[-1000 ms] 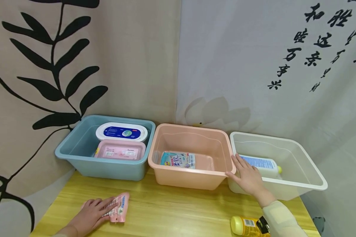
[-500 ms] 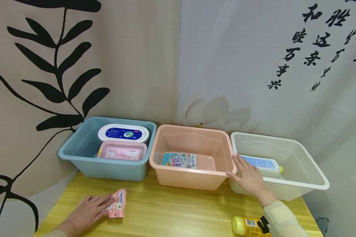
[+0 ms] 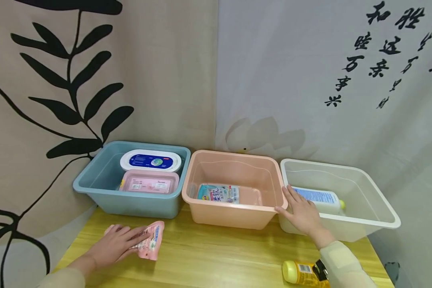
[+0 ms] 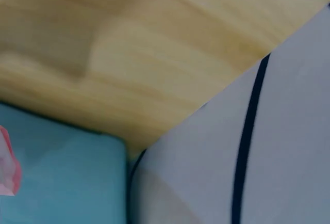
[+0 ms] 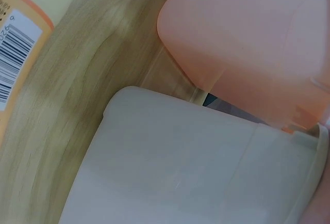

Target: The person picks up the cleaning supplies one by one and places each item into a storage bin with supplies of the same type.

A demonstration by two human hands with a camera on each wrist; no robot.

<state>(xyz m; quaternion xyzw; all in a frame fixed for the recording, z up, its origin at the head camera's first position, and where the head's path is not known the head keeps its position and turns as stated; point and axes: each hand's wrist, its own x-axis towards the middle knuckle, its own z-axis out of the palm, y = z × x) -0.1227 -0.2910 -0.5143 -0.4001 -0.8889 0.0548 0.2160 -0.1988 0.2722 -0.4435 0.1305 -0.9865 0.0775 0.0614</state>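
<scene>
Clamped in the left hand (image 3: 117, 245), right end free, the pink pouch (image 3: 152, 241) could slip if squeezed loosely; the right hand (image 3: 302, 214), fingers straight, touches the peach bin (image 3: 225, 216).

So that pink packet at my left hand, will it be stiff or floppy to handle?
Likely floppy: the pink packet looks like a soft pouch with uneven edges. It probably won't roll, being flattish rather than round. It may be slightly slippery, since its surface looks like plastic film.
</scene>
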